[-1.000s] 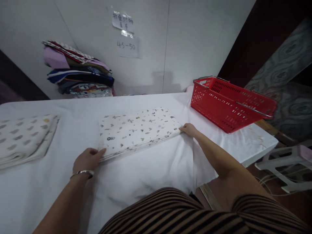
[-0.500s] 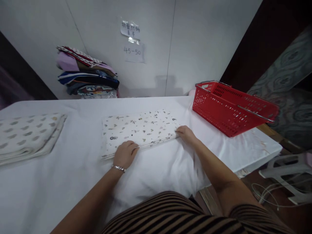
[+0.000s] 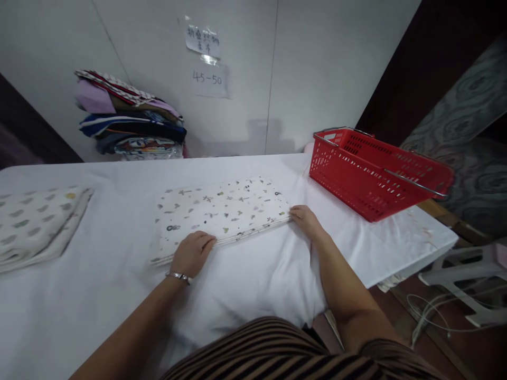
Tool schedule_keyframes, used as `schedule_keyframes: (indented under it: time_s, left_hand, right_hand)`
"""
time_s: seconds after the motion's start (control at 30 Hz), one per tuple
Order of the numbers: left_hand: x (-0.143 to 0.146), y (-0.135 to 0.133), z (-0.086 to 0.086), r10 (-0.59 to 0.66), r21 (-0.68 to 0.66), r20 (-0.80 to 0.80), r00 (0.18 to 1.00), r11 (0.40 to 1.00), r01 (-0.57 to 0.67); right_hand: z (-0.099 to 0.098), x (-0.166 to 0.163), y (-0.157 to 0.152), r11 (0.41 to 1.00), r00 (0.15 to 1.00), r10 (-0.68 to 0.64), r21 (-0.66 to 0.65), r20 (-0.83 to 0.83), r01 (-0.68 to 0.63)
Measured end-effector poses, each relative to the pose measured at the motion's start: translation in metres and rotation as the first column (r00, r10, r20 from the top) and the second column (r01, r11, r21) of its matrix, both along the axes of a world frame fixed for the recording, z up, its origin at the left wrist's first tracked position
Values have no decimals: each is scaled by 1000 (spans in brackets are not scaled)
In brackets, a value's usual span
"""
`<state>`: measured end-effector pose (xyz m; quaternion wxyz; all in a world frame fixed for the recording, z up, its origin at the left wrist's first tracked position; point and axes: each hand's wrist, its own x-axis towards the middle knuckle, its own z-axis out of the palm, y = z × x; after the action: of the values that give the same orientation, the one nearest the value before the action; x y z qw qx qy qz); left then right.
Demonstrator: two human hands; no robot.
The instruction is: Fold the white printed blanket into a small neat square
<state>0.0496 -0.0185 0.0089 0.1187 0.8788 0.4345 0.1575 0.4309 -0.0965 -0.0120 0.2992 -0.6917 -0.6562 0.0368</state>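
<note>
A white printed cloth (image 3: 222,208), folded into a long flat rectangle, lies on the white-covered table (image 3: 119,295) in front of me. My left hand (image 3: 194,253) grips its near edge left of the middle, thumb and fingers closed on the layers. At the near right corner, my right hand (image 3: 304,219) pinches the same cloth. Several folded layers show along the near edge. Off to the left rests another folded cloth (image 3: 39,221), white with a pattern of small hearts, and neither hand touches it.
A red plastic basket (image 3: 356,179) with metal handles stands at the table's right end. Folded clothes (image 3: 132,119) are piled at the back left, against the wall. Paper signs (image 3: 208,79) hang there. A white stool (image 3: 467,279) and cables are on the floor at right.
The left hand has slid a little left along the near edge of the cloth. My right hand keeps its pinch at the corner. The view has shifted slightly.
</note>
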Motion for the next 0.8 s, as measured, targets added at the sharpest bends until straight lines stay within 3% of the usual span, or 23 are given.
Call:
schedule_keyframes:
  time_s: [0.2, 0.5, 0.8]
  left_hand:
    - [2, 2, 4, 7, -44, -41, 999, 999, -9]
    - [13, 5, -2, -45, 24, -21, 999, 999, 46]
    - [23, 3, 1, -33, 12, -35, 999, 999, 33]
  right_hand:
    - [1, 6, -5, 999, 998, -43, -11, -35, 43]
    - [-2, -1, 1, 995, 995, -93, -36, 21, 93]
    - [-5, 7, -3, 993, 992, -95, 61, -88, 101]
